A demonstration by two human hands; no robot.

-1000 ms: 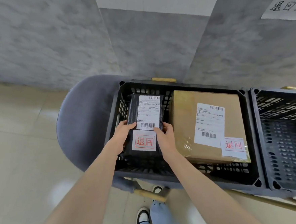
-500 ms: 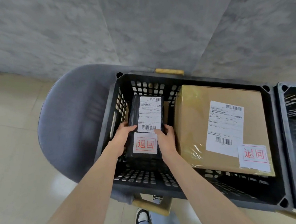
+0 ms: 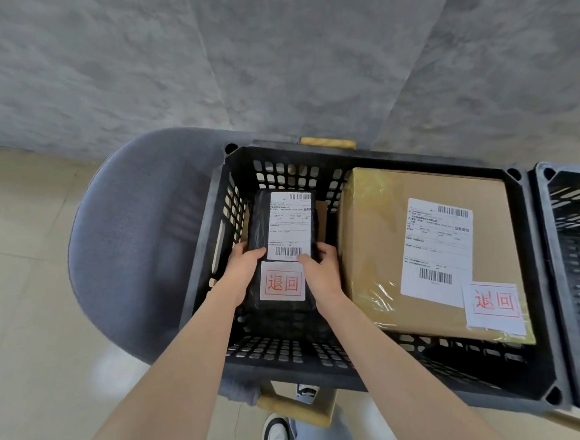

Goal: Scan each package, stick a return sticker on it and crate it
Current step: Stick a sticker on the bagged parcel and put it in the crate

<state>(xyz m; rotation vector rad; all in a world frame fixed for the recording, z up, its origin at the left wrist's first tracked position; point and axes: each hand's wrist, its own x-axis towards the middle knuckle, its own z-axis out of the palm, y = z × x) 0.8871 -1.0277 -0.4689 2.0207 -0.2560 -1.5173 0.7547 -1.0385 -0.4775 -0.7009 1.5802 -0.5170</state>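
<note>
Grey marbled wall behind; both hands, left hand (image 3: 242,268) and right hand (image 3: 323,269), grip a black wrapped package (image 3: 258,229) inside the black slatted plastic crate (image 3: 291,360), fingers curled round its sides, a taped brown cardboard box (image 3: 372,234) just beside the right fingers.

Single head-worn view is looking steeply down and forward, sitting close above the near rim of the black crate (image 3: 284,357); grey wall (image 3: 271,66) is showing beyond the crate.

Left hand (image 3: 242,274): thumb laid across the top face of the black package (image 3: 257,222), fingers out of sight under its left edge. Left forearm (image 3: 175,365) bare, extended forward.
Right hand (image 3: 324,274): thumb on top, fingers curled round the right edge. Right forearm (image 3: 395,367) bare, extended forward.
</note>
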